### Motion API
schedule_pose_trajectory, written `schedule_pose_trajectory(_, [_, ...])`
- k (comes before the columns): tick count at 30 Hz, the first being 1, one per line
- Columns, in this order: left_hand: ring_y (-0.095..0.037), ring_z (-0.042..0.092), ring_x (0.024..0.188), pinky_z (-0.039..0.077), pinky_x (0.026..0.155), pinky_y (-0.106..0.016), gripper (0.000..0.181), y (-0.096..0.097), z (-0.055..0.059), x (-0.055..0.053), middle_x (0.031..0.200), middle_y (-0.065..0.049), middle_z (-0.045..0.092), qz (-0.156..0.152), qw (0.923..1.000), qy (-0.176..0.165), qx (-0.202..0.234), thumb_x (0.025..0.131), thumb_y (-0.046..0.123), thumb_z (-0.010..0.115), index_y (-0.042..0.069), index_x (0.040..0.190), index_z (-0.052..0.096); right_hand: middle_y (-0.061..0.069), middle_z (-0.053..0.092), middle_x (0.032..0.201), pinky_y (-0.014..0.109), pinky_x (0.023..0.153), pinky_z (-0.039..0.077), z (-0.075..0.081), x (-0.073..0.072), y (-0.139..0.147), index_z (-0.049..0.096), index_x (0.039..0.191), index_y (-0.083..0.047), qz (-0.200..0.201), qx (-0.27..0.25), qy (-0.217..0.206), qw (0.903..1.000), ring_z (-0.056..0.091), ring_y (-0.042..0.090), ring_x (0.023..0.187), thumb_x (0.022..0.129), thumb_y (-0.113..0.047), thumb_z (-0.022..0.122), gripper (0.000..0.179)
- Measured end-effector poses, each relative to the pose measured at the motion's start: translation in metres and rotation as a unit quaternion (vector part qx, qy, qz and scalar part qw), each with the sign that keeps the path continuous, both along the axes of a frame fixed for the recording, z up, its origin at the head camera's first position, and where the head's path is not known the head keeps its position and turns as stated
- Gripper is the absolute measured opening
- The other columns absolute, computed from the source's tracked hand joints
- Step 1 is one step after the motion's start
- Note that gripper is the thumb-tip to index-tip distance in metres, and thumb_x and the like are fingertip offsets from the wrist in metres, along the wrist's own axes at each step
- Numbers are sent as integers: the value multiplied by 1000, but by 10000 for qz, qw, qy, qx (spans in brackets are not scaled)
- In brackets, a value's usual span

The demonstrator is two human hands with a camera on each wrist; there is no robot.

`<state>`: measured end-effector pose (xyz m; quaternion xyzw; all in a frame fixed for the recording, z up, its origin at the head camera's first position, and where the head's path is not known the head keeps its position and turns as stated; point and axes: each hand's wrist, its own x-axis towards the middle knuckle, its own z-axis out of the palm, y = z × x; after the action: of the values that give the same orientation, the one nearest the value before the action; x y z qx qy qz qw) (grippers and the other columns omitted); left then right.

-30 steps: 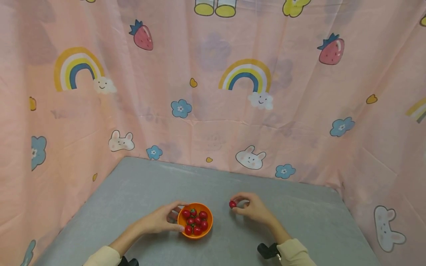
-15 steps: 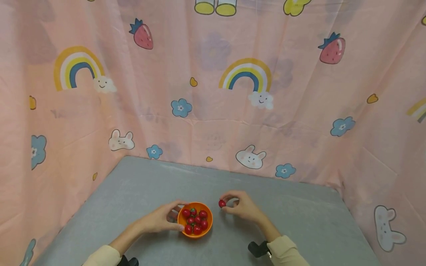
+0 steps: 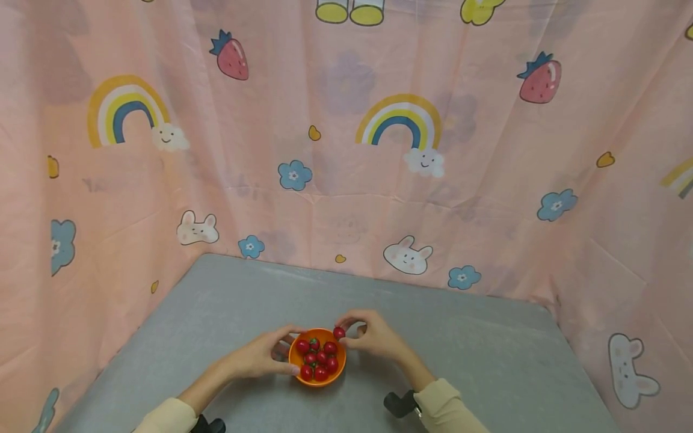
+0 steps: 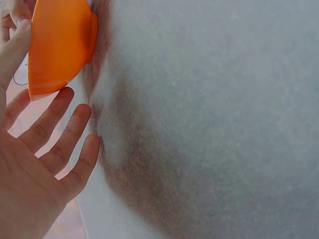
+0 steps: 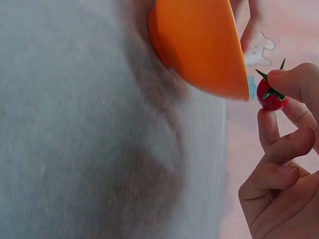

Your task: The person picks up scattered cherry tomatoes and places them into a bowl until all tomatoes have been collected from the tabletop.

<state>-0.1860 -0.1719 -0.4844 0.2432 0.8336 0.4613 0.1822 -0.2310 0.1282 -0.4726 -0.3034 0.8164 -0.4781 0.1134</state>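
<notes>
An orange bowl point(image 3: 317, 385) stands on the grey table with several red cherry tomatoes point(image 3: 320, 374) inside, some showing green stems. My left hand point(image 3: 258, 357) holds the bowl's left side, its thumb at the near rim and the forefinger at the far rim. In the left wrist view the other fingers point(image 4: 75, 124) spread loosely by the bowl's wall. Between thumb and fingertips my right hand point(image 3: 376, 338) pinches one cherry tomato point(image 5: 268, 102) with green sepals. That tomato is at the bowl's far right rim; whether it touches the rim I cannot tell.
The grey tabletop point(image 3: 487, 349) reaches back to a pink curtain point(image 3: 346, 210) printed with rainbows, rabbits and strawberries. Curtain also hangs along the left and right sides. A black device point(image 3: 400, 404) is strapped at the right wrist, near the cream sleeve.
My right hand has moved left with the pinched cherry tomato, from well right of the bowl to its far right rim. The left hand and bowl have stayed in place.
</notes>
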Motion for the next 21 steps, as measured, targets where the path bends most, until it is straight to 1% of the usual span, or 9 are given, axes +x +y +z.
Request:
schedule_pose_trajectory(7, [-22, 65, 105, 55, 88, -43, 68, -1, 0, 0, 129, -9, 61, -45, 10000, 7, 35, 90, 29, 81, 15, 148, 47, 0, 67, 97, 22, 51, 40, 0, 2, -11, 73, 110, -10, 104, -126, -115, 9998, 40, 13, 52, 90, -10, 78, 21])
schedule_pose_trajectory(14, [-23, 64, 105, 54, 88, -44, 68, -1, 1, 1, 129, -8, 61, -37, 10000, -6, 8, 90, 29, 81, 16, 148, 47, -1, 67, 98, 22, 52, 42, 2, 4, -18, 73, 113, -7, 81, -96, -195, 9997, 41, 14, 52, 91, -11, 78, 24])
schedule_pose_trajectory(18, [-23, 65, 105, 55, 88, -44, 69, -1, 2, 2, 128, -9, 61, -36, 10000, 24, 2, 90, 27, 81, 16, 148, 47, 4, 67, 100, 22, 50, 40, 1, 3, -16, 72, 116, -4, 115, -120, -307, 9994, 39, 11, 49, 90, -10, 79, 27])
schedule_pose_trajectory(21, [-22, 65, 105, 54, 88, -44, 69, 0, 1, 1, 127, -8, 61, -18, 10000, 33, 0, 90, 27, 82, 16, 148, 47, 11, 67, 102, 21, 50, 38, 0, 2, -8, 71, 116, -1, 114, -197, -309, 9993, 37, 9, 49, 90, -9, 79, 29])
